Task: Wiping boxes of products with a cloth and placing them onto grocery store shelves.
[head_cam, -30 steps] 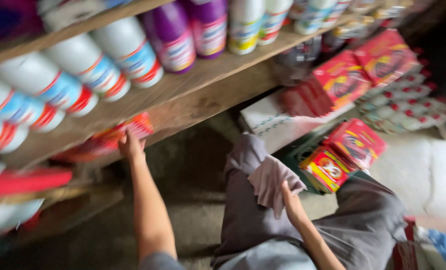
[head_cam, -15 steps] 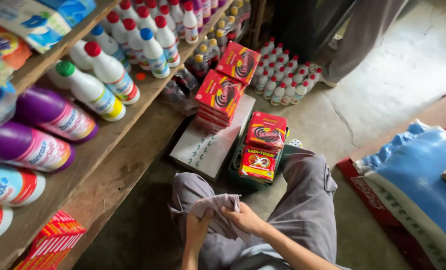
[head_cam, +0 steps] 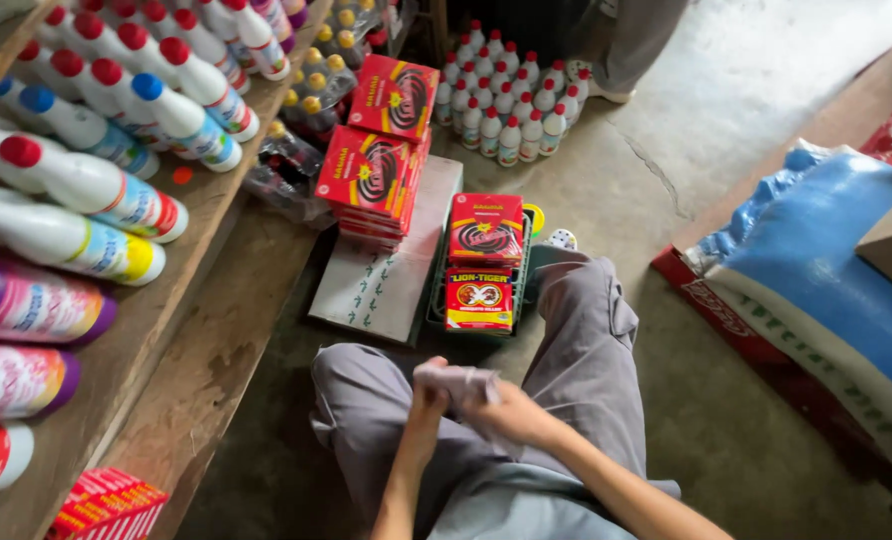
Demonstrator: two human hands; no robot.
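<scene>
I sit with bent knees in grey trousers, and both hands meet over my lap. My left hand (head_cam: 425, 402) and my right hand (head_cam: 501, 412) together grip a crumpled grey cloth (head_cam: 459, 381), which they hold between my knees. Just beyond my knees, a green crate (head_cam: 436, 312) holds red boxes (head_cam: 483, 258) with a coil picture. A taller stack of the same red boxes (head_cam: 378, 165) rests on a flat white carton (head_cam: 386, 280) to the left of it.
A wooden shelf (head_cam: 126, 350) on the left carries lying plastic bottles (head_cam: 116, 190), with red packs (head_cam: 106, 505) on the board below. Small white bottles (head_cam: 501, 110) stand on the concrete floor ahead. A blue sack (head_cam: 826, 270) lies on the right. Someone's legs (head_cam: 626, 40) stand beyond.
My left hand has left the red packs under the shelf and come to my lap, joining the right hand on the cloth. The view has swung right, towards the floor and the boxes.
</scene>
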